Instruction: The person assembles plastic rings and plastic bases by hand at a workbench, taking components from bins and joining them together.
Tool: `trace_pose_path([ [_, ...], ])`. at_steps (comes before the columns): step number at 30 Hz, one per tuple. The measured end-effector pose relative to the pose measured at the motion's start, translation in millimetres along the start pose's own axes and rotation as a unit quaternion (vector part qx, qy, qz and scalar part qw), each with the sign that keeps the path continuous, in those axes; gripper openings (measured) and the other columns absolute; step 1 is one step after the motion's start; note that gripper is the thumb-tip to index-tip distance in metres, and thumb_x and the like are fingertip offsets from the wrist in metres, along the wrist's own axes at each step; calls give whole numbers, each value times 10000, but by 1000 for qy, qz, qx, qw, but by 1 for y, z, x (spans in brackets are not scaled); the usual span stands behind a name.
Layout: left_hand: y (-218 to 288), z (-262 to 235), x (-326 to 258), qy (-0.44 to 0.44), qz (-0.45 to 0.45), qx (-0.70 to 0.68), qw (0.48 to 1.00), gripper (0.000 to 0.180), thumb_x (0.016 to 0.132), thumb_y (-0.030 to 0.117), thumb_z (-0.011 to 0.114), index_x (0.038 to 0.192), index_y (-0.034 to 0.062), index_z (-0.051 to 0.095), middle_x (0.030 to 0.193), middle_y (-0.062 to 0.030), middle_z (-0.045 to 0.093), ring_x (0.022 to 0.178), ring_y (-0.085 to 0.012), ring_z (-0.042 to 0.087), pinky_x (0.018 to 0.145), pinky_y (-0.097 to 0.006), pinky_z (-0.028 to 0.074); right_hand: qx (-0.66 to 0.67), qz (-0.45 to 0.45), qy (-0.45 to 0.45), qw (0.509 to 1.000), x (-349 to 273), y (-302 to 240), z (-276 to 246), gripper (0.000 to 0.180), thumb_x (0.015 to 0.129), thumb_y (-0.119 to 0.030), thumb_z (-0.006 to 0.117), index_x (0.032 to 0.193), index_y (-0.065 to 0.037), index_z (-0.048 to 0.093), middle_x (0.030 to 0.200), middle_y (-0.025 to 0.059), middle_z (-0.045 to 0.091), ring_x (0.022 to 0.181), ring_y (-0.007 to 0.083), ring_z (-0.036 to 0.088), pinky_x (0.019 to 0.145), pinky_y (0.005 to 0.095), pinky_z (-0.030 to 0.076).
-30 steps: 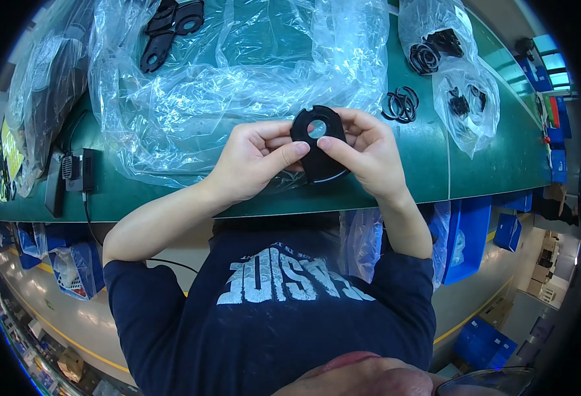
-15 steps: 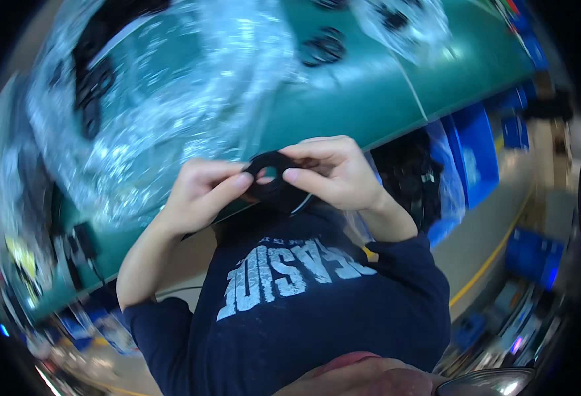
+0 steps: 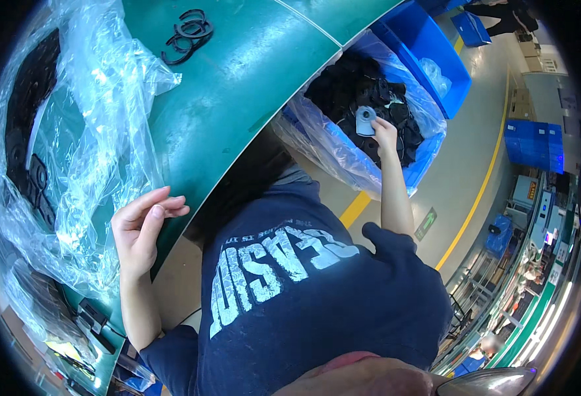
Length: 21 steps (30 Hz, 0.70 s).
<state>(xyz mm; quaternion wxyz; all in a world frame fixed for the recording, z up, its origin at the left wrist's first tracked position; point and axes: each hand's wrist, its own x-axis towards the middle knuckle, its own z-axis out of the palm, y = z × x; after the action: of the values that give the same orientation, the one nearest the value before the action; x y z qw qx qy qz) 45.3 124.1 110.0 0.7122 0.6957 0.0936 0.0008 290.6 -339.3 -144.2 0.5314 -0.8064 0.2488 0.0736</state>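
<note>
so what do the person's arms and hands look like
The left hand and right hand are bare, with no gloves visible. Both forearms are uncovered below short, dark navy sleeves, part of a T-shirt with pale lettering.

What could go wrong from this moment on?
The pale-faced part is pinched near one edge by the right hand, so it might slip and get scratched against the jumbled black parts.
The loose clear liner spilling over the bin's side could snag the right forearm passing above it.
The crumpled plastic sheet beside the empty left hand might catch and drag.
</note>
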Motion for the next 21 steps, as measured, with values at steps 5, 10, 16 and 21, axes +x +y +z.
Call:
trace_pose_path([
  [5, -3, -3, 1, 34, 1, -10, 999, 262, 900, 34, 479, 1131, -71, 544, 943, -201, 641, 841, -266, 649, 774, -342, 524, -305, -120, 196, 924, 33, 79, -20, 576, 683, -258, 687, 1186, -12, 546, 1131, 213, 570, 1047, 354, 536, 916, 388, 423],
  [10, -6, -4, 4, 33, -11, -2, 999, 257, 903, 26, 469, 1128, -72, 545, 937, -198, 641, 830, -257, 649, 773, -340, 523, -345, -191, 172, 903, 11, 68, 13, 600, 725, -385, 681, 1217, -78, 528, 1307, 212, 431, 1190, 368, 422, 961, 456, 376],
  [16, -7, -4, 1, 36, -10, 1, 999, 244, 899, 12, 470, 1113, -70, 554, 935, -196, 643, 820, -251, 650, 772, -338, 522, -349, -133, 191, 908, 17, 57, 11, 337, 725, -287, 692, 1012, -128, 614, 1283, 150, 454, 1151, 335, 450, 901, 504, 395],
  [21, -4, -5, -1, 37, -13, 6, 999, 232, 896, 6, 475, 1096, -70, 563, 938, -195, 644, 819, -251, 651, 773, -340, 521, -391, -94, 291, 868, 13, 63, -18, 262, 706, -267, 677, 944, -168, 628, 1238, 85, 492, 1101, 297, 486, 851, 482, 395],
])
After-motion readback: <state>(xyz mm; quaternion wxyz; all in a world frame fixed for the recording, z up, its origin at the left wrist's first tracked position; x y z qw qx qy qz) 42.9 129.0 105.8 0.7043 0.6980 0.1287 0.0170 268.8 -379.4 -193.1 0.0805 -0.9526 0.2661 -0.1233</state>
